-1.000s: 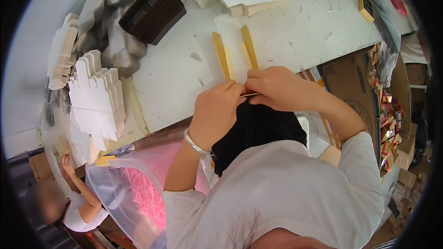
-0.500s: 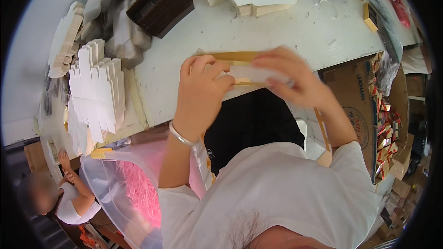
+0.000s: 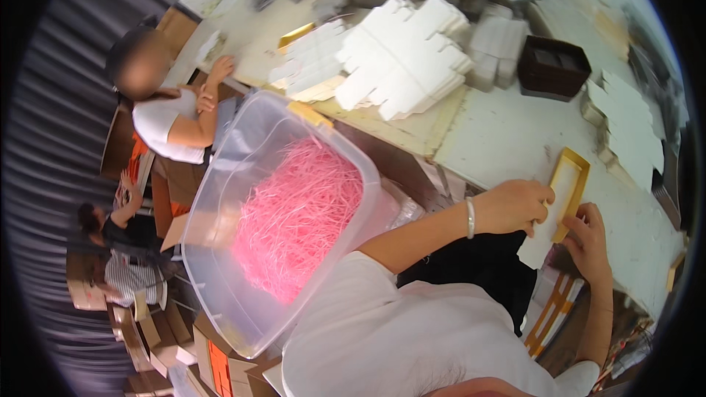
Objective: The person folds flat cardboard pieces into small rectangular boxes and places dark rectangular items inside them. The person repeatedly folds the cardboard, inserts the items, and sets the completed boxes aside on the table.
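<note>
In the head view, I see the gold-edged box (image 3: pixel 566 188) over the table's (image 3: pixel 500 136) near edge. The left hand (image 3: pixel 517 207) pinches its left side, the right hand (image 3: pixel 588 241) its right. Side walls look raised; the near white flap (image 3: pixel 535 250) sticks out, seemingly unfolded. White blanks (image 3: pixel 404 51) lie stacked flat.

Noted glossy gold card on tray (image 3: pixel 576 195), smooth translucent plastic on tub (image 3: pixel 213 184), matt white paperboard on carton blanks (image 3: pixel 408 55).
</note>
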Tool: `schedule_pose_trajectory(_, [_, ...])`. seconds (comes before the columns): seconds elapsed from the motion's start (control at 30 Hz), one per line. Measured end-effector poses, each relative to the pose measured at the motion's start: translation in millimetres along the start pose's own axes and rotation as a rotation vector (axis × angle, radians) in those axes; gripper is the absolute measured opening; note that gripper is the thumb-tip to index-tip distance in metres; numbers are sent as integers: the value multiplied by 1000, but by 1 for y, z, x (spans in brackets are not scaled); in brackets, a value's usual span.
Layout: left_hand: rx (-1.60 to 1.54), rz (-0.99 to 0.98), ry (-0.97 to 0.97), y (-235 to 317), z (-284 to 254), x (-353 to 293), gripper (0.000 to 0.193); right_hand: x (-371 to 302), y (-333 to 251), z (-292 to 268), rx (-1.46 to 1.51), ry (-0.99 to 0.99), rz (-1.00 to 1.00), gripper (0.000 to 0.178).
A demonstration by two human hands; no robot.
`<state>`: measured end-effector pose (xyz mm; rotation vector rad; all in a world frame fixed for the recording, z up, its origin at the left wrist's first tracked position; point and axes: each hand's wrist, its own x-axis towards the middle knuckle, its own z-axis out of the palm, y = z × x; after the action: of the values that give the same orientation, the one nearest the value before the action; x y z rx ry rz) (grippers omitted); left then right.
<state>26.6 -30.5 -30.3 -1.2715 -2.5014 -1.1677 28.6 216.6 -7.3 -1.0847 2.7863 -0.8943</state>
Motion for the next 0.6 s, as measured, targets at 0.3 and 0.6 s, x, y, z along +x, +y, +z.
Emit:
schedule_pose_trajectory(0.3, [41,31,158,-7,18,13,32,11,-6,18,162,167,89,25])
schedule_pose_trajectory(0.6, [-7,-230,255,16,27,17,26,16,-4,15,269,68,269,23])
